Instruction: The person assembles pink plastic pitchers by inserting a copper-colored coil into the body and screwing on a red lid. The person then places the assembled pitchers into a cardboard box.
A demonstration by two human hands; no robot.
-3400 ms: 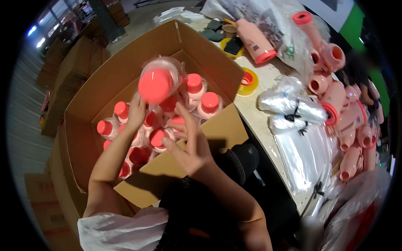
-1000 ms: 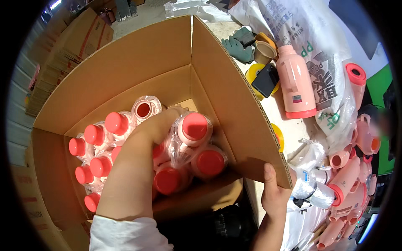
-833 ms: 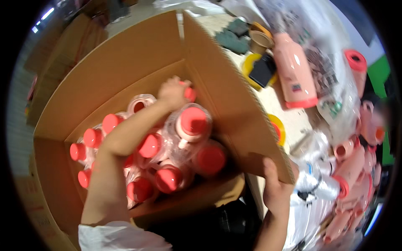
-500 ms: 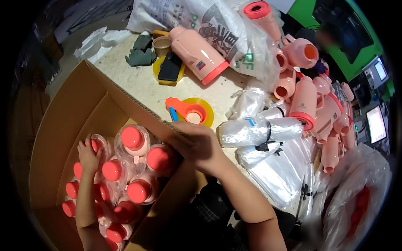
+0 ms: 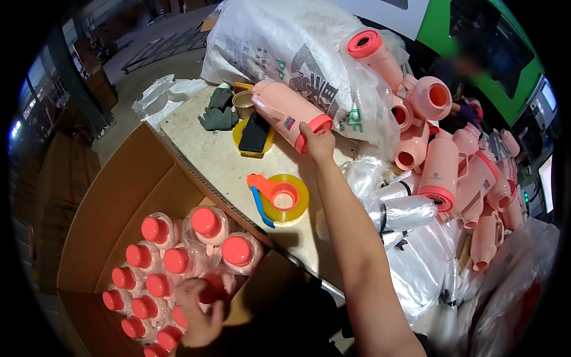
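Observation:
A pink thermos bottle [image 5: 285, 110] lies on its side across the table. My right hand [image 5: 318, 143] grips its red base rim, fingers partly hidden by the bottle. Inside a cardboard box [image 5: 113, 217] several pink bottles stand upright in clear plastic, their red caps [image 5: 206, 222] up. Low over them is my left hand [image 5: 201, 312], slightly blurred, thumb and fingers apart with nothing seen between them. It is nearest to a shaded cap [image 5: 214, 288].
An orange tape dispenser [image 5: 264, 184] and yellow tape roll [image 5: 302, 199] lie beside the box. Behind are a black phone [image 5: 256, 132], dark gloves [image 5: 217, 118] and a white woven sack [image 5: 250, 53]. Loose pink bottle bodies [image 5: 437, 172] pile up at right, near plastic-wrapped silvery cylinders [image 5: 410, 213].
My right hand has left the box edge and taken hold of the thermos base. My left hand has moved from the far-left bottles toward the near right. The view has shifted.

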